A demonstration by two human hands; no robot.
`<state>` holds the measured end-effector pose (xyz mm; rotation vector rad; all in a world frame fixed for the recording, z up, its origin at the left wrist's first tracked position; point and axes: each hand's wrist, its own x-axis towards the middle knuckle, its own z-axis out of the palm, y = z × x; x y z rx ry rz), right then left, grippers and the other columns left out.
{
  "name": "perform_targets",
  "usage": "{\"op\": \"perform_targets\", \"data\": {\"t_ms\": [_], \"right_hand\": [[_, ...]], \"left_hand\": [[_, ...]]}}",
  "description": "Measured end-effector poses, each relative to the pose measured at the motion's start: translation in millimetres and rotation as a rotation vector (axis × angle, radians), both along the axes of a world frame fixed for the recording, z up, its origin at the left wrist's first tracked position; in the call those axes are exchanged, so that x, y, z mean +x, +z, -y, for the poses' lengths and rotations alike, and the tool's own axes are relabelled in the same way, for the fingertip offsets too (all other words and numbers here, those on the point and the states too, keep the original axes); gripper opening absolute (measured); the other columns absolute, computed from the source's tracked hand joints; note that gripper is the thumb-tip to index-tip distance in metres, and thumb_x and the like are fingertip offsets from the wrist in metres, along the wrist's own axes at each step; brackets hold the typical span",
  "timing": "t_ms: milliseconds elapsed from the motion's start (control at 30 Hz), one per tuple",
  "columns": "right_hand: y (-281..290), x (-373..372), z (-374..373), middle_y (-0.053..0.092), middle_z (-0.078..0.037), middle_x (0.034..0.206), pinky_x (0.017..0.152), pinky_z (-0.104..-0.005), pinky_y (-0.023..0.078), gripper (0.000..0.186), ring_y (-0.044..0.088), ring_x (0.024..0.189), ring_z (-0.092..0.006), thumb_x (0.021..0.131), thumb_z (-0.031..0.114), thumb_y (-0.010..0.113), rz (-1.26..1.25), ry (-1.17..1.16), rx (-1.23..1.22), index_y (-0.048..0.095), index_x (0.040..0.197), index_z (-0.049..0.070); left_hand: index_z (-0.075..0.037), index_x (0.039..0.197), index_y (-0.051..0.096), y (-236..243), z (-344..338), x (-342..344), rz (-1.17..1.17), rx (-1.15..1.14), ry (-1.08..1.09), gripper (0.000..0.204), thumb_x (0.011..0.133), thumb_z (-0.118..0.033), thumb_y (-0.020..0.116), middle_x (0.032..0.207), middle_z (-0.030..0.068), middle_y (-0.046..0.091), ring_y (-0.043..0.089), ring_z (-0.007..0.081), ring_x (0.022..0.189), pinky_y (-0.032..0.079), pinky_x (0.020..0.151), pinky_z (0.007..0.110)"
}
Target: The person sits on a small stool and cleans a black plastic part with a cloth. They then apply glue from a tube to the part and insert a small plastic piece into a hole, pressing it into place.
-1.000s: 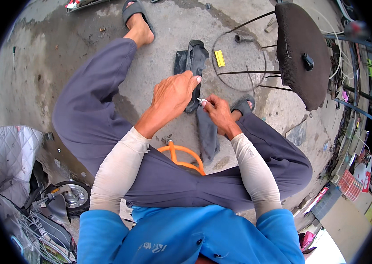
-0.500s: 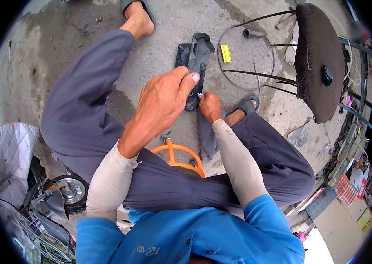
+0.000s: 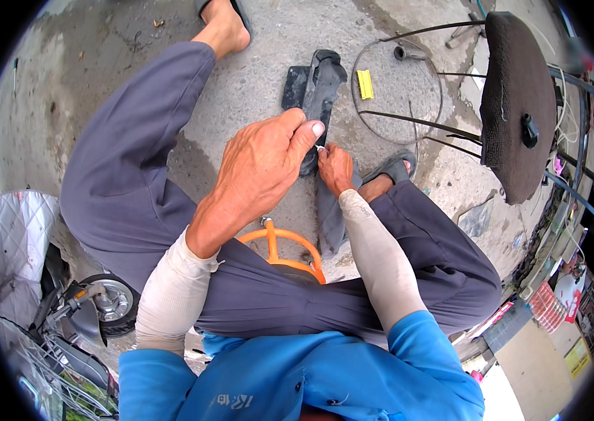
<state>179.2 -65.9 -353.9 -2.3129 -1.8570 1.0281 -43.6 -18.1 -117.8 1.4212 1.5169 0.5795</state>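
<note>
My left hand (image 3: 258, 165) is closed, thumb on top, over the near part of a long black moulded piece (image 3: 325, 88). Whatever its curled fingers hold is hidden beneath them. Close by on the right, my right hand (image 3: 335, 168) pinches at the piece's near end. A tiny whitish bit shows at its fingertips, too small to name. The black piece lies on the concrete between my feet, with a flat dark slab (image 3: 295, 88) against its left side. Dark grey cloth (image 3: 330, 217) hangs below my right hand.
A stool with a brown padded seat (image 3: 518, 105) lies tipped over on the right. Inside its leg ring (image 3: 361, 105) are a yellow block (image 3: 365, 84) and a short metal tube (image 3: 409, 53). An orange tubular frame (image 3: 297, 238) shows between my legs. A wheeled vehicle (image 3: 111, 305) stands at left.
Both hands stay at the black piece in nearly the same pose. The view has shifted slightly, so the tipped stool appears a little lower and farther right.
</note>
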Motion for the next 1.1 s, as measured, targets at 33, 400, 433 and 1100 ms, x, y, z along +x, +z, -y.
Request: {"op": "perform_targets", "data": {"t_ms": [33,400,433,1100], "right_hand": [[-0.1,-0.2,0.3,0.070,-0.031,0.090,0.080,-0.0558,0.052,0.032,0.068,0.088,-0.0493,0.095,0.029,0.059,-0.004,-0.005,-0.003,0.071,0.095,0.000],[3.4,-3.4,-2.0,0.071,-0.030,0.093,0.082,-0.0559,0.053,0.034,0.068,0.089,-0.0494,0.095,0.030,0.058,-0.006,-0.043,-0.003,0.072,0.099,0.000],[4.4,-4.4,-2.2,0.071,-0.030,0.093,0.082,-0.0559,0.053,0.034,0.068,0.089,-0.0495,0.095,0.030,0.058,-0.015,-0.055,-0.002,0.073,0.099,0.000],[-2.6,-2.3,-1.0,0.072,-0.027,0.092,0.081,-0.0537,0.053,0.033,0.069,0.088,-0.0481,0.093,0.031,0.058,-0.019,-0.065,0.030,0.074,0.098,0.003]], "left_hand": [[0.000,0.080,0.044,0.1,-0.5,-0.9,0.004,-0.007,-0.001,0.047,0.108,-0.037,0.055,0.064,0.0139,0.037,0.033,0.0224,0.060,0.035,0.057,0.042],[0.000,0.081,0.044,0.0,0.7,-0.2,0.005,0.001,-0.006,0.047,0.108,-0.036,0.055,0.064,0.0143,0.037,0.033,0.0235,0.059,0.036,0.057,0.042],[0.000,0.081,0.044,0.0,0.7,-0.5,0.001,-0.006,-0.008,0.047,0.108,-0.036,0.055,0.064,0.0144,0.037,0.033,0.0238,0.059,0.036,0.057,0.042],[0.001,0.082,0.045,-1.5,0.8,-0.6,-0.010,-0.006,-0.018,0.047,0.107,-0.037,0.056,0.065,0.0149,0.036,0.032,0.0252,0.061,0.036,0.057,0.043]]}}
